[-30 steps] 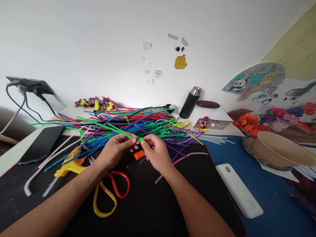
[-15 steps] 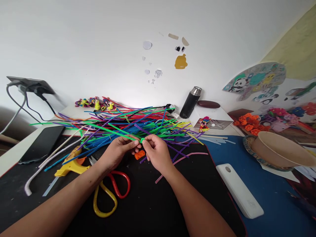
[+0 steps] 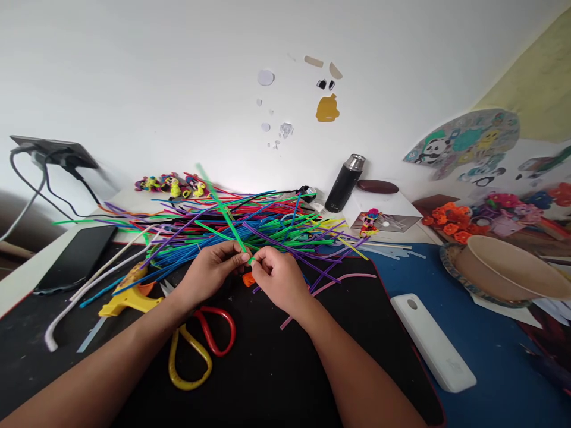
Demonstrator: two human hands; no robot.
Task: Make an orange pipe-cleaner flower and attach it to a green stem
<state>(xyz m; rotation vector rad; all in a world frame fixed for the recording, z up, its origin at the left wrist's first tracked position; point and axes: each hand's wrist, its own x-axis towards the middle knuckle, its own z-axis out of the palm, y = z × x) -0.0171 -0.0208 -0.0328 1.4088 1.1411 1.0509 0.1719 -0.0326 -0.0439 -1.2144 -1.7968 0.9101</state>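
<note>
Both hands meet above the black mat [image 3: 276,356] and pinch one green pipe cleaner [image 3: 226,215]. Its long free end rises up and to the left, a little blurred at the tip. My left hand [image 3: 218,267] is closed on it near the lower end. Finger and thumb of my right hand [image 3: 279,276] grip the same end, where a small bit of green shows between the hands. Just below the fingers lies a small orange piece [image 3: 248,279], partly covered. Behind the hands spreads a heap of many-coloured pipe cleaners [image 3: 263,229].
Scissors [image 3: 191,351] with red and yellow handles lie beneath my left forearm, beside a yellow glue gun [image 3: 129,302]. A phone [image 3: 75,258] is at the left. To the right are a black flask [image 3: 345,184], a white power bank [image 3: 432,342] and a bowl [image 3: 513,270].
The green pipe cleaner has swung from lying low toward the left to pointing steeply up. My right hand has shifted slightly left and down; both hands keep their pinch.
</note>
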